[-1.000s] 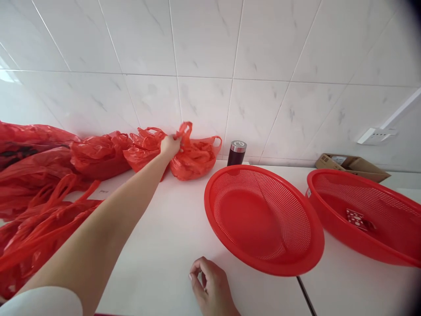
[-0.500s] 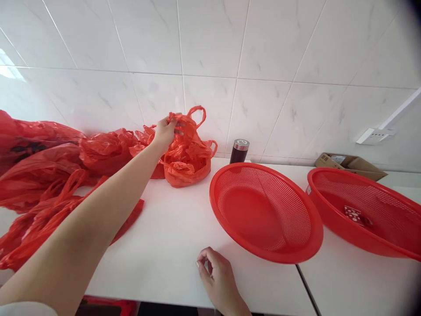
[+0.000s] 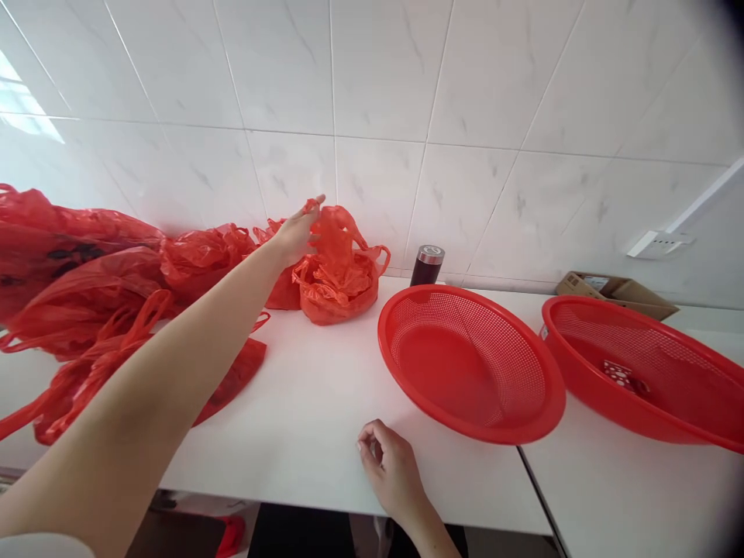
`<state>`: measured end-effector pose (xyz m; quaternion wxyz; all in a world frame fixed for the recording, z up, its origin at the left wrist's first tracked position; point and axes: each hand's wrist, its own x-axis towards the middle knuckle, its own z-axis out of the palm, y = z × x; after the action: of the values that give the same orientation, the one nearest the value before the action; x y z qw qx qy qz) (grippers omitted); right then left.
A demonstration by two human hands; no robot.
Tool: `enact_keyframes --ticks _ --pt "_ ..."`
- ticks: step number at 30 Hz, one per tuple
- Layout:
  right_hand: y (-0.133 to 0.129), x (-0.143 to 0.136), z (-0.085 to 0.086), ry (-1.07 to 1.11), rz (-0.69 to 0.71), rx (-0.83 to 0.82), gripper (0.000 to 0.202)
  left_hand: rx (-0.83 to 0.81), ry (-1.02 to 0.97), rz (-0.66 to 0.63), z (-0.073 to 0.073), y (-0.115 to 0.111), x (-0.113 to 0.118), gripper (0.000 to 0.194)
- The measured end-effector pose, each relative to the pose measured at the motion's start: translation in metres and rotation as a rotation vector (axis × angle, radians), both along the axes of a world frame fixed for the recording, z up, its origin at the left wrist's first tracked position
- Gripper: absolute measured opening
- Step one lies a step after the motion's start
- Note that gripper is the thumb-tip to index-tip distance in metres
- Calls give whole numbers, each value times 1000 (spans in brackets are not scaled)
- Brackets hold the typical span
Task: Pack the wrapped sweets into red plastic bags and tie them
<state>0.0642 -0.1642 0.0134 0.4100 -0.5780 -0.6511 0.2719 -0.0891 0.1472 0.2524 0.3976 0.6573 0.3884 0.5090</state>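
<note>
My left hand (image 3: 299, 231) reaches across to the back of the table. It grips the gathered top of a red plastic bag (image 3: 340, 288), with a bit of the film showing by the thumb; the fingers are partly hidden. The bag rests on the tabletop by the wall, its mouth crumpled and a handle loop sticking out at the right. Near the front edge, my right hand (image 3: 390, 467) rests with fingers curled in toward the thumb and nothing visible in them. Just beyond it stands a round red plastic colander (image 3: 447, 380), with nothing in it.
More red plastic bags (image 3: 105, 291) are heaped on the left. A second red basket (image 3: 628, 422) at the right holds a small patterned item (image 3: 618, 375). Behind stand a dark cup with a silver lid (image 3: 427, 267) and an open cardboard box (image 3: 633, 296). A tiled wall bounds the table (image 3: 291, 434).
My left hand has shifted slightly at the bag, its thumb now standing out, and the raised bag top has sunk a little. My right hand stays curled; the view has moved slightly.
</note>
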Motion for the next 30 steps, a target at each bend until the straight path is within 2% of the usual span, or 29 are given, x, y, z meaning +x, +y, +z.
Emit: enact_keyframes --ticks 2,5,7,11,15,18,19,21,23,25,27,30 --pt "0 0 0 4 -3 8 10 -68 -89 -60 7 -5 0 55" --pt "-1 0 1 12 -8 0 10 -64 -184 -41 15 -10 3 51" --pt "-2 0 0 12 -8 -10 10 2 -208 28 19 -12 3 43" --pt "-1 0 -1 16 -1 -18 10 237 -264 179 29 -24 -1 35" --pt "0 -1 0 15 -10 -20 9 425 -146 99 36 -52 1 34" --pt "0 -1 1 18 -14 -15 9 501 -15 81 35 -68 6 33" --pt "0 -1 2 21 -12 -12 9 484 80 96 32 -70 8 33" --pt "0 0 3 27 -5 -9 9 394 394 156 25 -67 9 39" --pt "-1 0 4 33 0 -14 8 308 762 250 13 -59 9 62" --pt "-2 0 4 35 -1 -23 8 285 1022 295 -3 -49 12 85" --pt "-2 0 5 38 -4 -23 8 246 1137 229 -24 -39 17 99" --pt "-2 -1 4 54 -4 -13 8 113 1160 65 -59 -23 29 105"
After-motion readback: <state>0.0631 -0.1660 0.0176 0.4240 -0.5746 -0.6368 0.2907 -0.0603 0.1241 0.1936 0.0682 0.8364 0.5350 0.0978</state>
